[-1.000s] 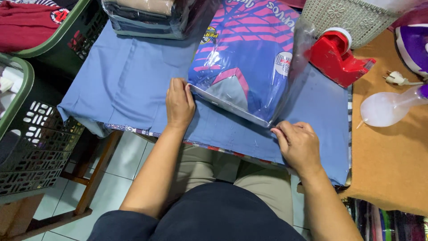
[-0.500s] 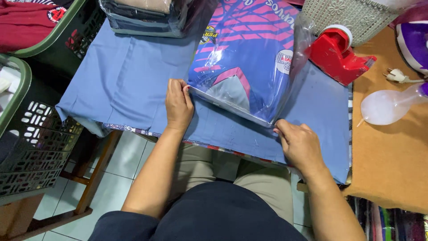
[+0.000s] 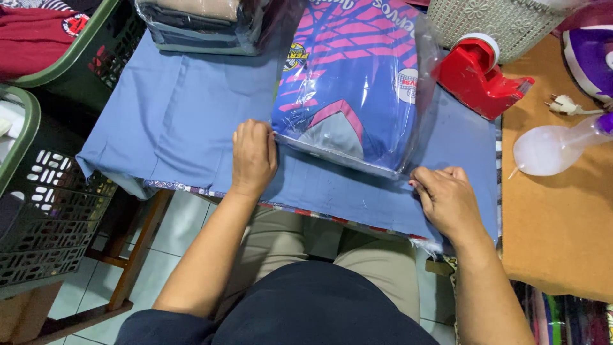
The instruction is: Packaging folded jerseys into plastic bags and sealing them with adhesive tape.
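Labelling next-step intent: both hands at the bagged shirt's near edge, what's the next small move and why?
Probably fold the open near edge of the clear plastic bag with the folded blue-and-pink shirt under: left hand and right hand pinch its corners, and the red tape dispenser waits nearby.

I read this as a small home laundry or garment-packing corner. My view looks down on a table (image 3: 191, 128) padded with a blue cloth, like an ironing surface, standing on a tiled floor (image 3: 185, 223). Dark plastic laundry baskets (image 3: 57, 185) crowd the left, one holding red clothes (image 3: 32, 32). Folded garments sealed in clear bags (image 3: 357, 83) lie on the cloth. To the right I see a red tape dispenser (image 3: 479, 73), a spray bottle (image 3: 555, 147), a purple iron (image 3: 590, 57) and a plug (image 3: 562, 103).
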